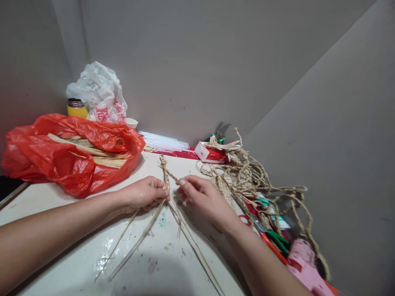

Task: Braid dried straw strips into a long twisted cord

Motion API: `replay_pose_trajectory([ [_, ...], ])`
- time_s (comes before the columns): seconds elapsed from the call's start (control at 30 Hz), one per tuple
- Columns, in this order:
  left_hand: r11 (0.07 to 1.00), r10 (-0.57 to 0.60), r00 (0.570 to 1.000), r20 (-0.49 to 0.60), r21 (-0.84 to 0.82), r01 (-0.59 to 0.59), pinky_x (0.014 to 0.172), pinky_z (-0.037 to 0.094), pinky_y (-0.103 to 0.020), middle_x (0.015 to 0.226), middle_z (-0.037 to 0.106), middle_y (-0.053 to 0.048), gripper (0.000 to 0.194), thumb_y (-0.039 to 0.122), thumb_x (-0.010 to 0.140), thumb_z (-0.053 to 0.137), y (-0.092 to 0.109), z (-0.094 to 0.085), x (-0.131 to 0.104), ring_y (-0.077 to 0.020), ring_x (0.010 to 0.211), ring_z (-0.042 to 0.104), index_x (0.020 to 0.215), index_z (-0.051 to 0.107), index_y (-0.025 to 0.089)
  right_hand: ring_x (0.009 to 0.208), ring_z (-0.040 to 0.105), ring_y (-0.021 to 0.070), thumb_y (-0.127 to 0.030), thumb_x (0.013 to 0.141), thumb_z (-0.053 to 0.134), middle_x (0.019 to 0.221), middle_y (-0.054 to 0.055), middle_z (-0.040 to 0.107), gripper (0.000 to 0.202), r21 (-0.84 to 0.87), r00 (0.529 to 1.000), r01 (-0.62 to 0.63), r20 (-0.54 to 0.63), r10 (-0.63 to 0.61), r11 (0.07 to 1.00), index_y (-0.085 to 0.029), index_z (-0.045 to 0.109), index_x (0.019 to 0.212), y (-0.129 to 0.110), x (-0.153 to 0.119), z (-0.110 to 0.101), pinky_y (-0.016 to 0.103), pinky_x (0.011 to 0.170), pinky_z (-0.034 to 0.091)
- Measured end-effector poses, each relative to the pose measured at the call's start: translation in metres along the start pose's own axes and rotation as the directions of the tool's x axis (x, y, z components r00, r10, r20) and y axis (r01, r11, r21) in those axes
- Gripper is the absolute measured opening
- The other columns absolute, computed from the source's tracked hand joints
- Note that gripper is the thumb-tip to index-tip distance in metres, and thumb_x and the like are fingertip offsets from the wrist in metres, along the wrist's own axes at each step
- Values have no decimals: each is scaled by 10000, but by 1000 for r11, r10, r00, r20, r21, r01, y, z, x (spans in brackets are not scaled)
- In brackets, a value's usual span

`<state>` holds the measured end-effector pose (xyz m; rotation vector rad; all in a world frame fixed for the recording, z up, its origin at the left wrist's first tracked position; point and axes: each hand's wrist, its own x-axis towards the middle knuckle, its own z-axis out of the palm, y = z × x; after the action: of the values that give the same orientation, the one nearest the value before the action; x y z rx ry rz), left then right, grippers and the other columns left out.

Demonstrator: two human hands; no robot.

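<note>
My left hand (151, 193) is closed, its thumb and fingers pinching a straw braid (167, 176) that stands up above the table. Loose straw strands (138, 238) fan out below that grip toward the table's near edge. A short twisted straw cord (171, 175) branches from the braid's upper part. Its end reaches the fingertips of my right hand (197, 193), where thumb and forefinger are pinched together. The other right fingers are curled and partly hidden.
A red plastic bag (74, 181) with straw lies at left. Behind it are a white plastic bag (98, 86) and a yellow jar (77, 109). White sticks (163, 142) lie at the back. Tangled straw cord (243, 172), scissors (274, 238) and a pink glue gun (304, 263) line the right.
</note>
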<state>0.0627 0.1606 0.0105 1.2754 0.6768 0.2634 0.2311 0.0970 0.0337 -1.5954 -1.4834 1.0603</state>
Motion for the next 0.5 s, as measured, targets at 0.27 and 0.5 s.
replay_pose_trajectory([
  [0.27, 991, 33, 999, -32, 127, -29, 400, 160, -197, 443, 402, 84, 208, 339, 737, 583, -1, 2, 1, -40, 373, 234, 672, 528, 149, 339, 209, 32, -481, 819, 515, 457, -85, 359, 360, 335, 913, -296, 375, 161, 895, -177, 447, 638, 27, 10, 20, 164, 313, 141],
  [0.5, 910, 137, 990, 22, 392, -135, 576, 350, -194, 621, 594, 14, 242, 353, 763, 527, -3, -6, 3, -97, 569, 466, 680, 610, 142, 330, 154, 31, -457, 832, 503, 399, -95, 314, 382, 286, 890, -314, 420, 176, 905, -165, 486, 587, 26, 13, 13, 177, 304, 103],
])
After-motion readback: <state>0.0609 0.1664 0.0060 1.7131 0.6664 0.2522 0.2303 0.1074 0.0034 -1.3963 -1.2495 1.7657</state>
